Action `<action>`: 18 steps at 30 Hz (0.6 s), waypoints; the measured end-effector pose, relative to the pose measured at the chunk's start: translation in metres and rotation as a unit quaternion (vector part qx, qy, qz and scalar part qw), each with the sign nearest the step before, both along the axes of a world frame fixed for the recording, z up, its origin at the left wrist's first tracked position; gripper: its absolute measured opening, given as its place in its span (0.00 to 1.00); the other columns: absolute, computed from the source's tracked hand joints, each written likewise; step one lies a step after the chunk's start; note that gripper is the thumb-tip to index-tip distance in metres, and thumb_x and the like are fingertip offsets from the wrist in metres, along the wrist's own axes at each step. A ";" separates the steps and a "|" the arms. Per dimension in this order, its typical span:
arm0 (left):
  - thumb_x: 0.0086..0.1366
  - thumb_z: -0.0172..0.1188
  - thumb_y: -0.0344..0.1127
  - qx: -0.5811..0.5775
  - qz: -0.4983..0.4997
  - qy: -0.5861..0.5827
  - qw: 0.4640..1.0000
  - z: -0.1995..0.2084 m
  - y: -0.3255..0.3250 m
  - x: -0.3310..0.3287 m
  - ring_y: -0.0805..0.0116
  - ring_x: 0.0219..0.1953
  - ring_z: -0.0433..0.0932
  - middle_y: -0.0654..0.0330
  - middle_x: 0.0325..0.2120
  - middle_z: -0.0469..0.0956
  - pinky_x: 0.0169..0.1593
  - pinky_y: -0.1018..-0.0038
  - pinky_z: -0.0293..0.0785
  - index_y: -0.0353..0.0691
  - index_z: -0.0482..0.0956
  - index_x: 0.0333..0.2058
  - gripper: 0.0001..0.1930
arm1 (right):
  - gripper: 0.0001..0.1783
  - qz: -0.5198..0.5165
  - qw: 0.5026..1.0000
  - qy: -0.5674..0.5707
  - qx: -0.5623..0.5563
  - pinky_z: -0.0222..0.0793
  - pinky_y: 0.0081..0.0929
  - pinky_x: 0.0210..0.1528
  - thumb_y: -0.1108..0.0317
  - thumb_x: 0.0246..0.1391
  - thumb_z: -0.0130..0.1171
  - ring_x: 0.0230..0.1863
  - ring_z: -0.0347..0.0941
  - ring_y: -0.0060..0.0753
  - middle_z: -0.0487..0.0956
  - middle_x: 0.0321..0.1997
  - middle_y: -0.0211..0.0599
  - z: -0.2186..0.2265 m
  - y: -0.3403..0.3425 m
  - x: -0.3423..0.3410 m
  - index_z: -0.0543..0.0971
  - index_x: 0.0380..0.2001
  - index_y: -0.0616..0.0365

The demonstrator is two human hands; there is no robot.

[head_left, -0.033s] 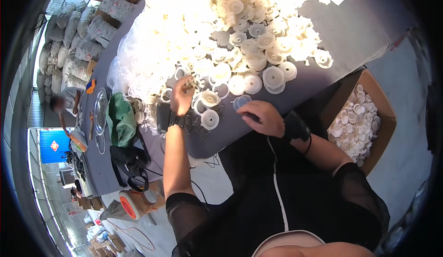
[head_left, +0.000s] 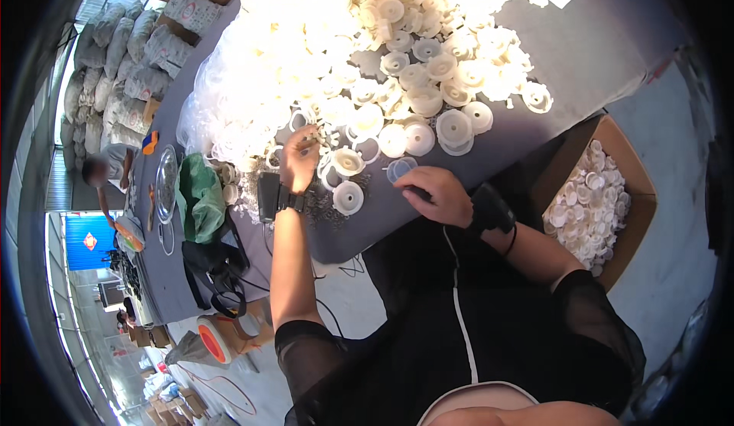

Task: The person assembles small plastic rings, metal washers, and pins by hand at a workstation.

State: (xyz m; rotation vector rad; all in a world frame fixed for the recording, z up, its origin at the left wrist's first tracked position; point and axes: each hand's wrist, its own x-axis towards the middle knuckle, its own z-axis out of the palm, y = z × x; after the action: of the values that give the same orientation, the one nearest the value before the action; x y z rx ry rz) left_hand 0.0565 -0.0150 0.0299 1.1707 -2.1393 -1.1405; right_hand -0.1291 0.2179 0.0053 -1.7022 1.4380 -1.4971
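Wearer's hands (head_left: pixel 300 162) (head_left: pixel 441 196): two; white parts (head_left: pixel 454 126): dozens.

I see left hand (head_left: pixel 299 160) slightly farther left of the white flanged wheel (head_left: pixel 348 163) | black wrist device (head_left: pixel 268 196) shifts with it

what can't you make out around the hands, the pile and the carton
All in the head view:
- Anything inside the left hand: curled fingers hide it.
- Part of the clear round piece: the right hand covers it.
- Single parts in the white pile, far left: glare.
- Lower layers in the carton: top pieces hide them.
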 end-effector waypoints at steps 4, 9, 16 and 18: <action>0.54 0.58 0.22 -0.107 0.044 0.059 0.992 -0.012 0.000 0.009 0.73 0.31 0.77 0.58 0.32 0.79 0.35 0.79 0.73 0.37 0.78 0.37 0.11 | 0.08 -0.023 0.992 -0.121 0.018 0.70 0.24 0.32 0.73 0.48 0.57 0.29 0.75 0.32 0.77 0.29 0.38 -0.002 -0.004 0.003 0.76 0.35 0.59; 0.53 0.64 0.33 -0.192 0.007 -0.090 0.977 0.003 0.011 -0.019 0.72 0.26 0.76 0.55 0.26 0.80 0.31 0.77 0.72 0.33 0.80 0.29 0.08 | 0.08 -0.020 0.995 -0.088 0.039 0.70 0.23 0.32 0.74 0.48 0.56 0.30 0.75 0.30 0.77 0.29 0.38 -0.001 -0.004 0.003 0.76 0.35 0.60; 0.53 0.62 0.39 -0.041 0.006 -0.232 0.972 0.014 0.007 -0.022 0.62 0.30 0.77 0.54 0.30 0.79 0.37 0.71 0.71 0.37 0.82 0.28 0.11 | 0.08 -0.022 0.996 -0.078 0.045 0.70 0.22 0.33 0.76 0.49 0.55 0.30 0.75 0.28 0.77 0.30 0.38 -0.003 -0.001 0.005 0.76 0.35 0.60; 0.51 0.65 0.34 -0.296 -0.021 -0.050 0.954 0.003 0.015 -0.010 0.61 0.33 0.77 0.56 0.31 0.80 0.40 0.71 0.71 0.39 0.82 0.29 0.07 | 0.08 -0.028 0.992 -0.114 0.038 0.70 0.22 0.33 0.77 0.50 0.54 0.30 0.74 0.26 0.77 0.30 0.37 -0.004 -0.003 0.007 0.76 0.35 0.60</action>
State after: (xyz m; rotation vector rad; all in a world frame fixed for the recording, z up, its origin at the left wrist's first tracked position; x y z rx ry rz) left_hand 0.0465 -0.0003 0.0325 0.9144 -2.3493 -0.3952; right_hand -0.1222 0.2153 0.0013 -1.4061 1.4108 -1.5888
